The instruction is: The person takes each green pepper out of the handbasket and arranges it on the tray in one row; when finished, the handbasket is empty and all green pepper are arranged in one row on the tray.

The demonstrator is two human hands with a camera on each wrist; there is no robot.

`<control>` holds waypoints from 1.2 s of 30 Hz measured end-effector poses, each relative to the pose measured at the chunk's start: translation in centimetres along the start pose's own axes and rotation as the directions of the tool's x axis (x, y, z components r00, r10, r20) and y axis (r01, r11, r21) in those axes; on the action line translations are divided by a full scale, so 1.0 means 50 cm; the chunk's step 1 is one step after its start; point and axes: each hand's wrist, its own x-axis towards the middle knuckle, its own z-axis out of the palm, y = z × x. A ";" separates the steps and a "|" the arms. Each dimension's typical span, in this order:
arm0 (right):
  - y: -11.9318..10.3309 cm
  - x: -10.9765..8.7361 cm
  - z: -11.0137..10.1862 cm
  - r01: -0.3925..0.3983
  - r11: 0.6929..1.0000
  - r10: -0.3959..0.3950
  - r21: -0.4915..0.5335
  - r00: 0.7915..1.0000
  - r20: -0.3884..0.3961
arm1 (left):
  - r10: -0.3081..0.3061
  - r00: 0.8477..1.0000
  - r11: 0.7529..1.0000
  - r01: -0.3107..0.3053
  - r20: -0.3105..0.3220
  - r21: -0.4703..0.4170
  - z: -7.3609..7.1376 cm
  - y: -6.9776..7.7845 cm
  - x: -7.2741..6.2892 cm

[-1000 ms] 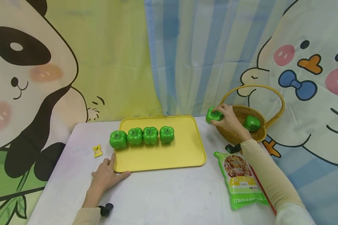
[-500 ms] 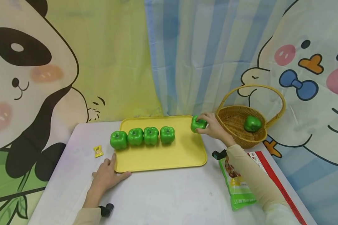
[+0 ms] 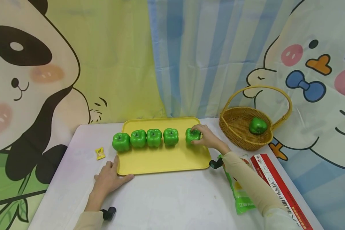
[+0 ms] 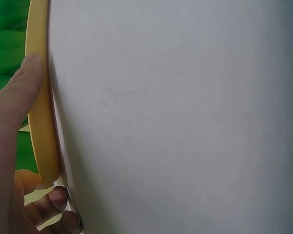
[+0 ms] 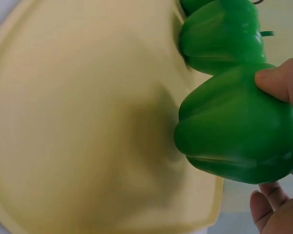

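Note:
My right hand point(image 3: 208, 137) pinches a green bell pepper point(image 3: 192, 136) from above, thumb and fingers on its sides, over the right part of the yellow tray point(image 3: 164, 163). In the right wrist view this pepper point(image 5: 239, 126) hangs close over the tray, its shadow on the surface. To its left stand several more green bell peppers point(image 3: 154, 138) in a row, the leftmost pepper point(image 3: 121, 142) overlapping the tray's left edge. My left hand point(image 3: 109, 179) touches the tray's near left corner, index finger along the side and thumb at the front rim point(image 4: 41, 107).
A wicker basket point(image 3: 233, 126) with one green pepper point(image 3: 257, 126) stands at the back right. Under the right forearm lie a green food bag point(image 3: 242, 204) and a red and white pasta box point(image 3: 284, 191). A small yellow packet point(image 3: 100, 153) lies left of the tray.
My right hand has carried the pepper leftward from beside the basket to over the tray, near the row. The left hand has stayed at the tray corner.

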 end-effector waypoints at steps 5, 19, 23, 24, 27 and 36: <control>0.001 0.004 0.016 -0.091 0.995 0.089 0.032 0.995 0.043 | 0.004 1.000 1.000 -0.004 -0.005 0.002 -0.003 0.002 -0.001; -0.006 0.025 0.032 -0.107 0.992 0.102 0.064 0.992 0.072 | 0.007 1.000 1.000 -0.007 -0.009 -0.013 -0.007 0.002 -0.003; -0.010 0.029 0.035 -0.097 0.993 0.092 0.073 0.994 0.066 | 0.005 1.000 1.000 -0.005 -0.005 -0.013 -0.005 0.002 -0.001; -0.011 0.030 0.036 -0.093 0.993 0.088 0.068 0.994 0.067 | 0.004 1.000 1.000 -0.004 -0.005 -0.013 -0.005 0.002 -0.001; -0.016 0.034 0.038 -0.095 0.994 0.090 0.060 0.993 0.075 | 0.002 1.000 1.000 -0.002 -0.006 -0.015 -0.004 0.001 0.000; -0.024 0.040 0.048 -0.106 0.991 0.099 0.077 0.992 0.083 | -0.001 1.000 1.000 0.001 -0.003 -0.017 -0.001 0.001 -0.001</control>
